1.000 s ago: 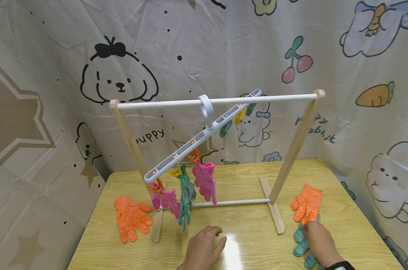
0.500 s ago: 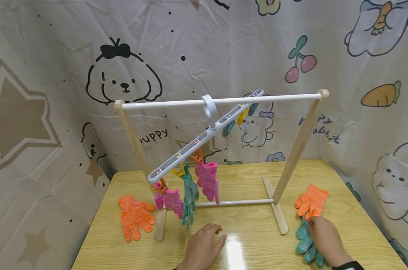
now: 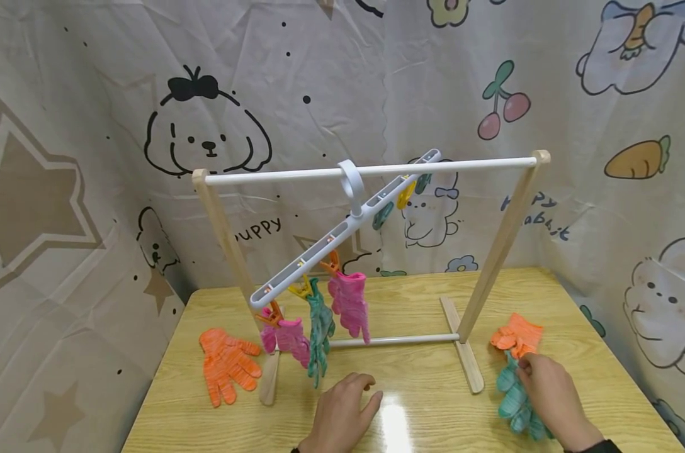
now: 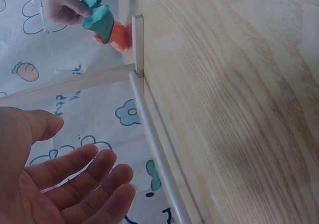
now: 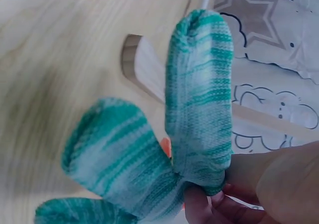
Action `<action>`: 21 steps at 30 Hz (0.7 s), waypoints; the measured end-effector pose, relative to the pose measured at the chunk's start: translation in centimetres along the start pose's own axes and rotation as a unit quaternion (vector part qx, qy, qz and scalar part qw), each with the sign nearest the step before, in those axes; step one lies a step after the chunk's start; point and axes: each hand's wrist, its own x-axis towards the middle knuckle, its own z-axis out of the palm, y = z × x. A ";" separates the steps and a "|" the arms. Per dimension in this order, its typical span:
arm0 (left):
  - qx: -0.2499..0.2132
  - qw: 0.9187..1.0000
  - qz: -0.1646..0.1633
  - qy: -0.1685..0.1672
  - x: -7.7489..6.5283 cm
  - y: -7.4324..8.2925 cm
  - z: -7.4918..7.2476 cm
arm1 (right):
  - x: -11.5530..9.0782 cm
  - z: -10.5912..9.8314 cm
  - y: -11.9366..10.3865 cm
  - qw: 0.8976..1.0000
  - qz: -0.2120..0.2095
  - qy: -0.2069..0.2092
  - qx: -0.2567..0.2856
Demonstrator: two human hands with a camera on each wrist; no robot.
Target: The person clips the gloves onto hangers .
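Note:
My right hand (image 3: 552, 393) pinches a green striped knitted glove (image 3: 511, 393) at the right of the table. Close up in the right wrist view, the green glove (image 5: 199, 94) spreads its fingers toward the camera, and my thumb and fingers (image 5: 199, 206) grip it low down. Just beyond it lies an orange glove (image 3: 520, 333), partly overlapped by the green one. My left hand (image 3: 342, 409) is held over the front middle of the table, fingers loosely bent around nothing; the left wrist view shows the same hand (image 4: 65, 179) with its palm bare.
A grey hanger (image 3: 342, 229) hooks over the white rod of a wooden rack (image 3: 495, 251). From its clips hang two pink gloves (image 3: 348, 302) and a green glove (image 3: 320, 327). Several clips (image 3: 383, 215) on its right hold nothing. Another orange glove (image 3: 226, 365) lies left.
The right hand has moved slightly away from me with the green glove, whose fingers now sit farther up the table. The orange glove beside it looks more bunched. The left hand stays nearly still.

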 end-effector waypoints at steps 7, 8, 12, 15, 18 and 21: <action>0.000 1.000 0.000 -0.003 0.1 0.2 -0.3 | -0.3 -1.0 -0.8 1.000 -0.011 0.015 0.000; -0.001 1.000 0.001 -0.003 0.1 0.2 -0.3 | -0.4 -1.1 -1.0 1.000 -0.015 0.019 0.000; -0.003 1.000 0.005 0.001 0.3 0.3 -0.5 | -0.8 -1.4 -1.7 0.999 -0.028 0.031 0.000; -0.001 1.000 0.008 0.009 0.5 0.7 -0.6 | -1.0 -1.6 -2.3 0.998 -0.042 0.042 0.003; -0.002 1.000 0.018 0.020 0.7 1.1 -0.6 | -1.3 -1.7 -2.9 0.997 -0.055 0.052 0.012; -0.003 0.999 0.028 0.029 0.9 1.5 -0.7 | -1.5 -1.8 -3.4 0.996 -0.064 0.059 0.021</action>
